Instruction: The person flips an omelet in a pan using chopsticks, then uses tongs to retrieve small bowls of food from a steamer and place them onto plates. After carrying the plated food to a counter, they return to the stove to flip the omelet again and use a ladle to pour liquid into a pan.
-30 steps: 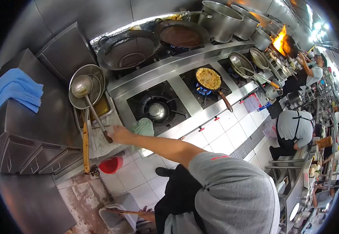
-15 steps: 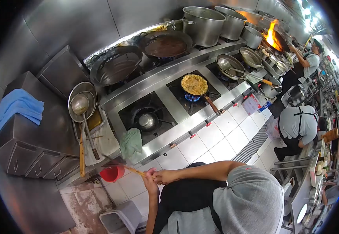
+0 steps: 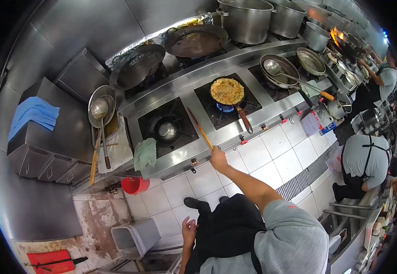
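Observation:
My right hand (image 3: 218,160) is closed round the light end of a pair of long cooking chopsticks (image 3: 201,131). Their dark tips point up and left over the front of the stove, between two burners. To the right of the tips, a small black frying pan (image 3: 239,109) with a wooden handle sits over a blue flame. A thick golden-brown omelette (image 3: 227,93) fills it. The chopsticks are apart from the pan. Low by my apron, my left hand (image 3: 189,230) is open and empty, its fingers loosely bent.
A green cloth (image 3: 144,154) lies on the stove edge beside an unlit burner (image 3: 167,130). Large woks (image 3: 196,42) and stockpots (image 3: 245,20) line the back. Below are a red bucket (image 3: 135,185) and a grey bin (image 3: 136,237). Two co-workers (image 3: 366,157) are at right, one near flames.
My hands have parted. The right one has carried the chopsticks up and right, toward the pan, while the left has let go and dropped lower. The view has shifted slightly.

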A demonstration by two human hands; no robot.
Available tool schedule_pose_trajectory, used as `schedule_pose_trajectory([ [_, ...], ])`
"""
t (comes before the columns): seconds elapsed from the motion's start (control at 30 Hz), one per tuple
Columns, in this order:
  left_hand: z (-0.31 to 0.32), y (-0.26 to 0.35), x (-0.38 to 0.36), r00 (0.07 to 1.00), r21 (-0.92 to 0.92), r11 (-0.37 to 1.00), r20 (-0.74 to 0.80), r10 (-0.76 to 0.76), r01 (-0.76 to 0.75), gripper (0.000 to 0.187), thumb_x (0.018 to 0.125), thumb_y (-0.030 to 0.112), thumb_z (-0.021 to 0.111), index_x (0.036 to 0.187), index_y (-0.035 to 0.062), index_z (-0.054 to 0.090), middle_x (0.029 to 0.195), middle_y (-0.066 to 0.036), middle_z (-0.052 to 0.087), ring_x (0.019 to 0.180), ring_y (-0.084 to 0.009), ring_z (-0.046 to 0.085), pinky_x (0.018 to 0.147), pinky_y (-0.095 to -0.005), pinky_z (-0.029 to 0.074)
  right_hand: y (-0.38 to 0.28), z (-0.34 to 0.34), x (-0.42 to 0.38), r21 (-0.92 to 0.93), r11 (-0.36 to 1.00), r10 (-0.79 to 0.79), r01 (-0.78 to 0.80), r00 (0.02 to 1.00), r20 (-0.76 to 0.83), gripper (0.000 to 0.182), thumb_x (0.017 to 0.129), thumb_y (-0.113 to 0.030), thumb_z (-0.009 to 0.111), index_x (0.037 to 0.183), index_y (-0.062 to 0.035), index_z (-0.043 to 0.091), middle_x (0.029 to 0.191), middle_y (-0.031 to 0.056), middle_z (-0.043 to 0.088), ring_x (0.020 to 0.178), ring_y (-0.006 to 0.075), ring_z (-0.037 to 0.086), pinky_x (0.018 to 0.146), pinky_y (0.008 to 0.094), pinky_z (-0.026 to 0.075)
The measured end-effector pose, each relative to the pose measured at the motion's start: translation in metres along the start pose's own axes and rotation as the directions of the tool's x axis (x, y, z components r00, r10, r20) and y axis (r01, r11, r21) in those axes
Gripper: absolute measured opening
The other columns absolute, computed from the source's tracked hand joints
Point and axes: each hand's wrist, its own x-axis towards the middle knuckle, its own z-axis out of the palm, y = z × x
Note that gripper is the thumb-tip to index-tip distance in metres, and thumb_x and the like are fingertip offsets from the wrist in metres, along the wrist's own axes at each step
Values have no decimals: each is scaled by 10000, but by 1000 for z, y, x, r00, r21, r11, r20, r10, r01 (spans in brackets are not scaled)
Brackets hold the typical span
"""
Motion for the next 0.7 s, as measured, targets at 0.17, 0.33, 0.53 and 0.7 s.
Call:
schedule_pose_trajectory([
  [0.17,-44,-111,-17,958,126,991,-272,86,-53,474,876,207,588,1289,80,392,950,-94,606,688,-141,614,517,-255,457,-23,-14,28,-136,984,139,-112,968,210,377,854,-156,528,1181,-1,419,1061,261,543,905,430,584,790,471,486],
  [0.33,-84,-173,-43,918,134,989,-396,1,57,439,872,168,575,1267,58,417,893,-111,594,648,-164,618,473,-271,465,-19,-34,2,-143,988,88,-58,971,220,520,843,-198,568,1284,-18,361,1137,249,497,962,411,557,829,455,473],
  [0.53,-73,-164,-69,903,24,992,-416,-105,126,433,871,159,573,1263,54,421,886,-115,593,647,-168,619,467,-273,465,-16,-134,6,-452,884,-123,-115,877,-464,494,817,-236,608,1249,-53,455,1184,215,499,1101,356,468,927,432,368],
  [0.7,-62,-161,-80,895,-49,986,-414,-167,161,429,869,152,570,1260,51,425,881,-118,592,646,-172,620,462,-274,465,44,-143,80,137,874,482,-466,865,-137,392,845,-249,576,1165,-36,504,1008,225,613,984,384,571,846,436,435],
])
